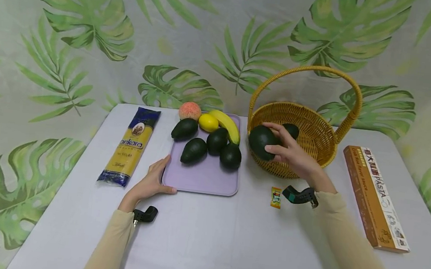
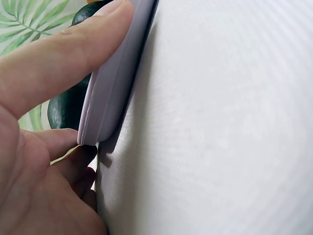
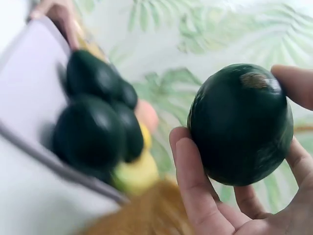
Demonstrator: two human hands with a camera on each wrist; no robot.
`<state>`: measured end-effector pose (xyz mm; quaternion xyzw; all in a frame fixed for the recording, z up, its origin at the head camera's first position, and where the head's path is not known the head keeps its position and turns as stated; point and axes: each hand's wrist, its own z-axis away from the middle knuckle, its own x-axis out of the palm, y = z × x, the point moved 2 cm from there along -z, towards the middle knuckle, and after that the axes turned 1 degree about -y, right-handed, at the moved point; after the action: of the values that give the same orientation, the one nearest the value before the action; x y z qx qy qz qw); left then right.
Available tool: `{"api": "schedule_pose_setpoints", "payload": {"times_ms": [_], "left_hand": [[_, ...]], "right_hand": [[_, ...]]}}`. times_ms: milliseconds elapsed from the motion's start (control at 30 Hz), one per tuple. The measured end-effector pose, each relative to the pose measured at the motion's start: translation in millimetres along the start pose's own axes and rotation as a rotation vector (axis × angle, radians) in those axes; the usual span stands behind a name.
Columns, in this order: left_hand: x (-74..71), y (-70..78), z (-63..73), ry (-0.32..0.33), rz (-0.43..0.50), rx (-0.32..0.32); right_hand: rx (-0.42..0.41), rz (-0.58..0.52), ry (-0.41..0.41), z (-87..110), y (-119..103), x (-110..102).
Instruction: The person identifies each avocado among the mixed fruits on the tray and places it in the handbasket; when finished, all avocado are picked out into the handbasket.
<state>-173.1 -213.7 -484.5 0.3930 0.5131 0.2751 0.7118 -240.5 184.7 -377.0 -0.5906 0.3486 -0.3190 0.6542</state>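
Note:
My right hand (image 1: pixel 294 153) grips a dark green avocado (image 1: pixel 262 142) between thumb and fingers, over the left rim of a woven basket (image 1: pixel 319 141). The right wrist view shows the held avocado (image 3: pixel 239 125) from its stem end. Another avocado (image 1: pixel 291 130) is inside the basket, partly hidden by the hand. My left hand (image 1: pixel 151 180) holds the near-left corner of a lilac tray (image 1: pixel 203 179), thumb along the front rim and fingers at the left side. On the tray are several avocados (image 1: pixel 194 151), a banana (image 1: pixel 227 126), a lemon (image 1: pixel 208 122) and a peach (image 1: pixel 190 111).
A blue-and-yellow pasta bag (image 1: pixel 129 147) lies left of the tray. A long orange-and-white pasta box (image 1: pixel 376 199) lies at the right. One small yellow candy packet (image 1: pixel 276 197) sits before the basket, whose tall handle (image 1: pixel 309 68) arches upward. Leaf-patterned cloth hangs behind the white table.

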Motion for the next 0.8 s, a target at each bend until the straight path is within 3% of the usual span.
{"api": "schedule_pose_setpoints", "payload": {"times_ms": [167,367,500,800], "left_hand": [[0.3,-0.5,-0.5,0.002,-0.005,-0.004],[0.4,-0.3,-1.0,0.004,-0.01,0.004],[0.1,-0.6,-0.5,0.003,-0.004,0.003],[0.5,0.0,0.0,0.004,-0.005,0.009]], "right_hand": [[-0.021,-0.022,0.132,14.1,-6,-39],[-0.012,-0.135,0.253,18.3,-12,-69],[0.007,-0.17,0.287,10.2,-11,-80],[0.056,-0.056,0.311,-27.9,-8,-83]]}}
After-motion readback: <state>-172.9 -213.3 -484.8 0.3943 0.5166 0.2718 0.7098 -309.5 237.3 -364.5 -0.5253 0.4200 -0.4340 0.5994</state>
